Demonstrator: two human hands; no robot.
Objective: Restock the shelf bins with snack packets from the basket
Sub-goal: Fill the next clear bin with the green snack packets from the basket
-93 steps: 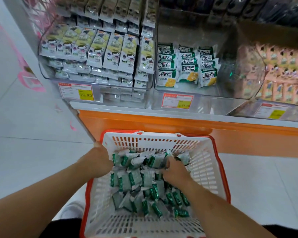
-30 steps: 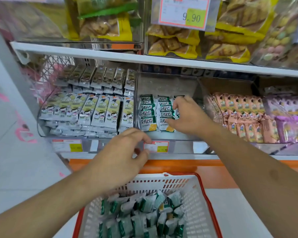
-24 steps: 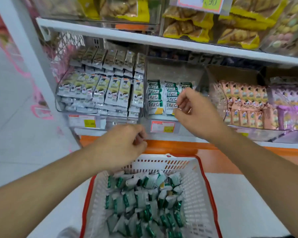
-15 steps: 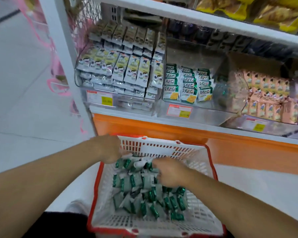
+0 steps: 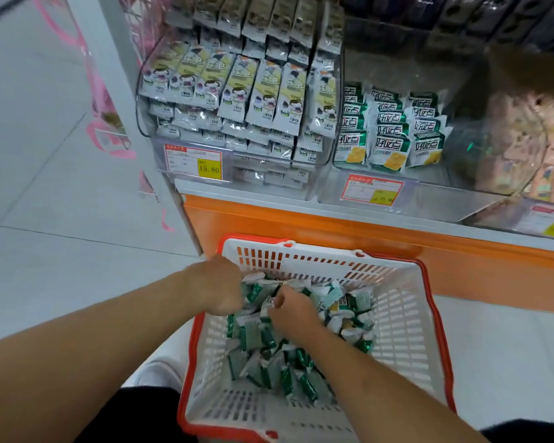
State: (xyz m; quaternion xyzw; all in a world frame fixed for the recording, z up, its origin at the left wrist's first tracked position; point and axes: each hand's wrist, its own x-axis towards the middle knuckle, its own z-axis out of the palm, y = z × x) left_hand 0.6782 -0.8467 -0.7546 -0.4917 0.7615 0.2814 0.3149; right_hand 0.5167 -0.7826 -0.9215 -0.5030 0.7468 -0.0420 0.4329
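Lower centre of frame: white basket (image 5: 406, 340) with red rim, holding a loose heap of green-and-white snack packets (image 5: 269, 362).

Left hand (image 5: 219, 286), at the basket's upper left corner: back of hand to camera, fingers curled down into the heap (whether gripping a packet, cannot tell).

Right hand (image 5: 293, 310), just beside the left, mid-heap: fingers bent and pinching a packet at its top edge.

Upper centre-right: clear shelf bin (image 5: 454, 183), three short rows of matching green-and-white packets (image 5: 389, 132) standing at its left side, bare floor to their right.

Upper centre-left: neighbouring bin (image 5: 147, 100) packed with grey-and-yellow packets (image 5: 237, 87).

Below the bins: price tags, one reading 15.80 (image 5: 194, 163), another (image 5: 372, 190) blurred.

Right edge: pink packets (image 5: 531, 129), blurred.
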